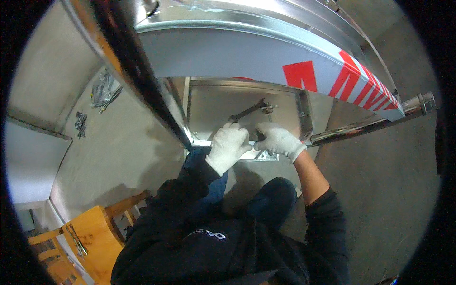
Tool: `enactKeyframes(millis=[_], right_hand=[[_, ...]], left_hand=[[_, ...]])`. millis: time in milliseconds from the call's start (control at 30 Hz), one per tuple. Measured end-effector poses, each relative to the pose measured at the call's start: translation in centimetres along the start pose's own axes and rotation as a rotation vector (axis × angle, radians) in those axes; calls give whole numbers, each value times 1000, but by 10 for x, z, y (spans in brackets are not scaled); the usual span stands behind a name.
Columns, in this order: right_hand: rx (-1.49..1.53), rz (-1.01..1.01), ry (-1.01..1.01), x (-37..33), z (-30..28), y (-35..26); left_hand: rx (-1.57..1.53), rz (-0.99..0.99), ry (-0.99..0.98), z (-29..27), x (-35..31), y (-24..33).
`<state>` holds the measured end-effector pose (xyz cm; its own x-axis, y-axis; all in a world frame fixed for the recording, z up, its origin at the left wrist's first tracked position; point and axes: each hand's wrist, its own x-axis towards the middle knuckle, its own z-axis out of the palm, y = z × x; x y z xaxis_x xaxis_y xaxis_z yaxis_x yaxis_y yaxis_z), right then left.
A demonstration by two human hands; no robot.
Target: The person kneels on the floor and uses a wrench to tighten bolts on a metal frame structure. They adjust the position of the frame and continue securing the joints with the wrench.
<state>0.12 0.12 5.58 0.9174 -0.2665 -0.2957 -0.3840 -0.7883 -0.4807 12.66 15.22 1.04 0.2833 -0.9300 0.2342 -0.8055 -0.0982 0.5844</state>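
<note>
Both of my hands wear white gloves and meet at the near rim of a low metal shelf (pixel 213 102). My left hand (pixel 227 146) is closed at the rim, fingers curled; what it grips is hidden. Just beside it, my right hand (pixel 280 141) is closed too, thumb and fingers pinched around something small and dark that I cannot make out. Beyond the hands, an open-end wrench (pixel 247 112) lies on the shelf. Next to its jaw are small bolt-like metal parts (pixel 269 109).
Above the shelf runs a broad metal panel (pixel 213 52) with red-marked film. Shiny tubular legs (pixel 142 80) flank me. On the left floor lie a plastic bag (pixel 104 90) and small dark parts (pixel 80 124). A wooden chair (pixel 95 237) carries metal tools (pixel 77 241).
</note>
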Motion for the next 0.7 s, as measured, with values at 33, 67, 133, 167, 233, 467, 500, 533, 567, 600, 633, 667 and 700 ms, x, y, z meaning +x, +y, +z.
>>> enactKeyframes(millis=[33, 67, 133, 167, 233, 467, 500, 533, 567, 600, 633, 667, 700], right_hand=[[9, -5, -14, 0, 0, 2], [18, -11, -29, 2, -1, 3], [37, -1, -82, 4, -3, 4], [56, 21, -110, 5, -5, 3], [100, 54, -164, 9, -8, 1], [-7, -6, 12, 7, 5, 2], [-12, -8, 17, 9, 5, 2], [-17, -9, 21, 10, 5, 1], [-5, -9, 17, 10, 5, -1], [6, -3, 11, 9, 6, -2], [17, 4, 6, 8, 6, -2], [22, -4, 20, 6, 8, 0], [27, -16, 35, 5, 9, 2]], left_hand=[[-1, 12, -21, -3, 0, -1], [-2, 23, -42, -4, 0, -1], [-59, -7, -28, -1, 1, -1], [-86, -23, -20, 0, 2, 0], [-54, -7, -58, 0, 3, -1], [-32, -36, -90, 5, 9, 1], [-38, -30, -75, 6, 9, -1], [-40, -29, -70, 6, 8, -2], [-43, -28, -65, 6, 8, -3], [-50, -25, -62, 7, 8, -1], [-37, -19, -83, 7, 9, 0], [-24, -12, -104, 6, 9, 2], [-8, -8, -122, 4, 9, 4]])
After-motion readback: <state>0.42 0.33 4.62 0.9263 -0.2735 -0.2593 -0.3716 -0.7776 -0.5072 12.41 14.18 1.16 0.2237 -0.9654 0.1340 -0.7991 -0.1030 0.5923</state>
